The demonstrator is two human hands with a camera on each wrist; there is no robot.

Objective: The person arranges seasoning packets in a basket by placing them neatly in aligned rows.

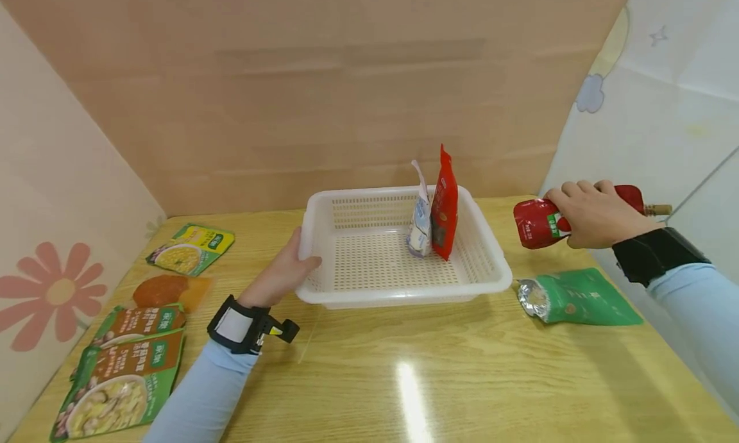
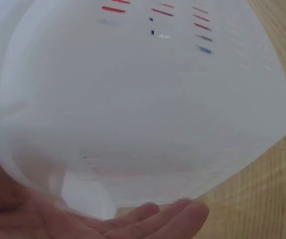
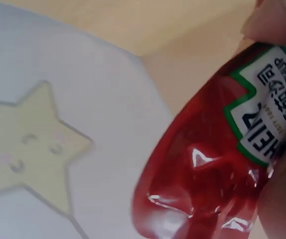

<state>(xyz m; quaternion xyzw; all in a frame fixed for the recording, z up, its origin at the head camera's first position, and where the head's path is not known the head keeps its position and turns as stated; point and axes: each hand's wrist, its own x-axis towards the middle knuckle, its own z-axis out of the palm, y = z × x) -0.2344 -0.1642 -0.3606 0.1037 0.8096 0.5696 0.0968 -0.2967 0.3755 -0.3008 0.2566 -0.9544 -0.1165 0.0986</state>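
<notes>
While left hand (image 1: pixel 281 270) grips basket rim (image 1: pixel 398 297), right hand (image 1: pixel 597 213) holds ketchup (image 1: pixel 532 225) outside.

Green foil pouch (image 1: pixel 586 297) and flat green-and-yellow packet (image 1: pixel 193 249) are lying on light wooden table (image 1: pixel 340 379); pink-petalled flower (image 1: pixel 60 292) is decorating white wall (image 1: pixel 46 142).

R hand (image 1: pixel 600 213) w/ red pouch (image 1: pixel 534 225)

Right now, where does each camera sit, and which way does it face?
Head: worn on the head, facing forward and down over the table and white basket; left hand, right hand and sleeves show.
Left wrist: on that wrist, close up on the basket's side; fingers show below.
Right wrist: on that wrist, facing the ketchup pouch and a printed star; fingers show at right.
Shared: head and right wrist show the pouch.
</notes>
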